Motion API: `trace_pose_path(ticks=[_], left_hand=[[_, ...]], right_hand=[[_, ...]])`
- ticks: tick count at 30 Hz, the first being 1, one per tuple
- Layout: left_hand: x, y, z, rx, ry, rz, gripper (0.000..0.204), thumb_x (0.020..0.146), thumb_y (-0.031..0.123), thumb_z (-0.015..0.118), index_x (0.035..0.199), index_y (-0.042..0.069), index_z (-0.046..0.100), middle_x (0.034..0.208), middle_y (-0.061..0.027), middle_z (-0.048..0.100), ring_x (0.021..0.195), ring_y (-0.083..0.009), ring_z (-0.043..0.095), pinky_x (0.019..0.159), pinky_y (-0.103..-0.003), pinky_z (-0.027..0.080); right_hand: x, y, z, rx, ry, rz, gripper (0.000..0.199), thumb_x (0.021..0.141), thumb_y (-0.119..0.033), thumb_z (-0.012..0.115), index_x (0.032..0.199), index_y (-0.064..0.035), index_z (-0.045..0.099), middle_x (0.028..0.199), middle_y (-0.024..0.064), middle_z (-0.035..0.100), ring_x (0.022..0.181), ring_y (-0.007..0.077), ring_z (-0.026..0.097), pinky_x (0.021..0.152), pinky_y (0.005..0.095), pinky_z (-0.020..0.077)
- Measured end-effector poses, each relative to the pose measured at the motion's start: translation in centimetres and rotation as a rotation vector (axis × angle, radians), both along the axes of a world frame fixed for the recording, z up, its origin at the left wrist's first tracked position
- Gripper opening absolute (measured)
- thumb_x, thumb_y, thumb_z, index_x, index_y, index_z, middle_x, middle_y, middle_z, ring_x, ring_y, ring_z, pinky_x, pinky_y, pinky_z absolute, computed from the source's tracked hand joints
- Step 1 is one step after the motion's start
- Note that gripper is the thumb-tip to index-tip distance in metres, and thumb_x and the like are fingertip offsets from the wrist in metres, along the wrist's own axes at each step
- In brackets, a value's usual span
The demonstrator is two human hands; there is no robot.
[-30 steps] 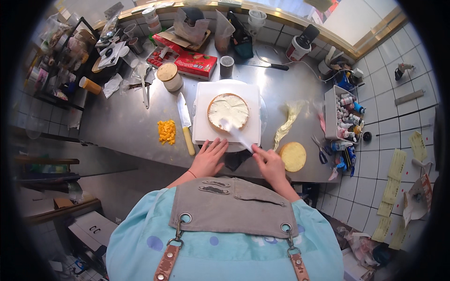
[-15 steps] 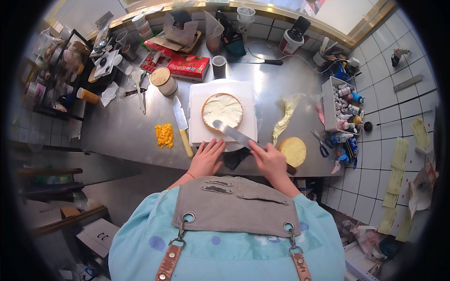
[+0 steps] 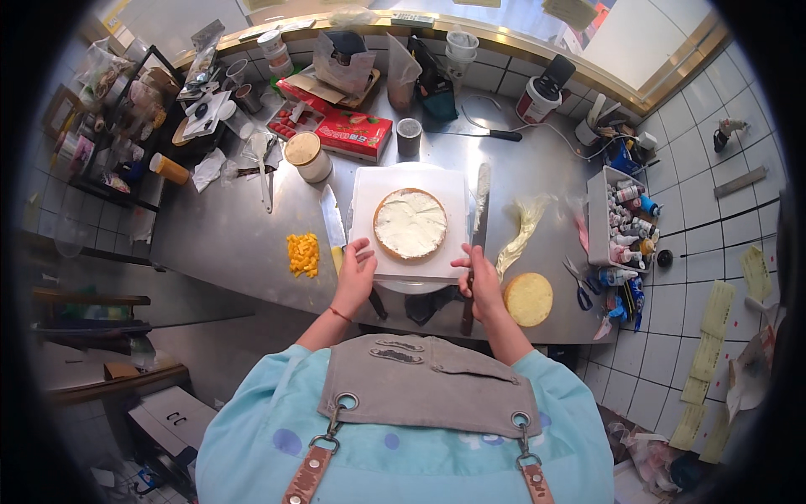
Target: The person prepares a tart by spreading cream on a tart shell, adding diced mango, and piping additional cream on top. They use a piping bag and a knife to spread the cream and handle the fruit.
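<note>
At your left, a heap of small orange chunks point(image 3: 303, 254) sits on the shiny metal surface point(image 3: 235, 235). They look soft and wet, and they're likely kept apart so they don't get in your way. Behind them stands a round jar point(image 3: 309, 158) with a tan top. Next comes a long knife point(image 3: 333, 217) with a flat blade and a yellow handle, lying with its tip pointing away from you, maybe so the handle is easy to reach.

Your left hand point(image 3: 356, 281) is by the near left edge of the white square sheet point(image 3: 454, 186), over the knife handle. Its grip is loose, with finger and thumb apart. On that smooth sheet, right in front of you, is the round cake point(image 3: 410, 223). It has a brown rim and a bumpy, creamy white top. The sheet probably keeps it off the metal.

Right of the sheet is a long, thin spatula point(image 3: 482, 202) with white smears and a dark handle. Your right hand point(image 3: 485, 290) is over that handle, fingers toward the sheet's corner; I can't tell if its grip is closed on it. Farther right lie a crinkly bag point(image 3: 522, 235) of pale yellow stuff and a plain, spongy yellow round point(image 3: 528, 299), near you, perhaps to be handy.
</note>
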State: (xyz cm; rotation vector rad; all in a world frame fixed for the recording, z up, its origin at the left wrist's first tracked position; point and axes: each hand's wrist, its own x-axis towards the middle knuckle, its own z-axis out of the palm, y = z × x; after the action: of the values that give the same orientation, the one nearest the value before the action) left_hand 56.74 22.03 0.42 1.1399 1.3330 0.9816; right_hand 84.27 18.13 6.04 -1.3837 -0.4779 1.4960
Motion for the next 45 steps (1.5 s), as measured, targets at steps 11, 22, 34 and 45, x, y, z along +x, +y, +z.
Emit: trace_pose_path(ticks=[11,22,34,45], left_hand=[[1.6,2.9,3.9,-0.280,-0.251,0.048,0.050,0.102,0.010,0.050,0.151,0.010,0.037,0.154,-0.0047,0.046,0.130,-0.0159,0.053,0.100,-0.031,0.046],[1.1,3.5,3.1,-0.291,-0.302,-0.030,0.054,0.101,0.007,0.048,0.152,0.018,0.037,0.160,0.0009,0.040,0.131,-0.0129,0.048,0.103,-0.032,0.042],[1.1,5.0,5.5,-0.461,-0.285,-0.148,0.073,0.096,0.007,0.046,0.162,0.028,0.023,0.166,0.0156,0.029,0.127,-0.0085,0.039,0.095,-0.032,0.030],[1.4,5.4,5.1,-0.414,-0.294,-0.137,0.080,0.091,0.006,0.043,0.165,0.027,0.020,0.170,0.0083,0.025,0.139,-0.0161,0.034,0.103,-0.041,0.024]], right_hand=[[-2.2,3.9,-1.9,-0.021,0.089,0.001,0.072,0.107,-0.057,0.043,0.139,0.0063,0.054,0.108,0.0091,0.063,0.053,0.0077,0.051,0.043,0.0211,0.0318],[-2.0,4.0,-2.2,-0.001,0.104,0.049,0.061,0.106,-0.051,0.049,0.145,-0.0042,0.055,0.110,0.0037,0.061,0.057,0.0061,0.049,0.045,0.0211,0.0319],[-1.1,3.8,-2.3,0.013,0.219,0.129,0.058,0.102,-0.041,0.054,0.152,-0.0122,0.050,0.112,0.0000,0.058,0.061,0.0055,0.047,0.048,0.0202,0.0340],[-1.4,3.6,-2.6,0.004,0.183,0.167,0.066,0.099,-0.034,0.058,0.158,-0.0096,0.039,0.099,-0.0021,0.054,0.061,0.0050,0.046,0.049,0.0203,0.0361]])
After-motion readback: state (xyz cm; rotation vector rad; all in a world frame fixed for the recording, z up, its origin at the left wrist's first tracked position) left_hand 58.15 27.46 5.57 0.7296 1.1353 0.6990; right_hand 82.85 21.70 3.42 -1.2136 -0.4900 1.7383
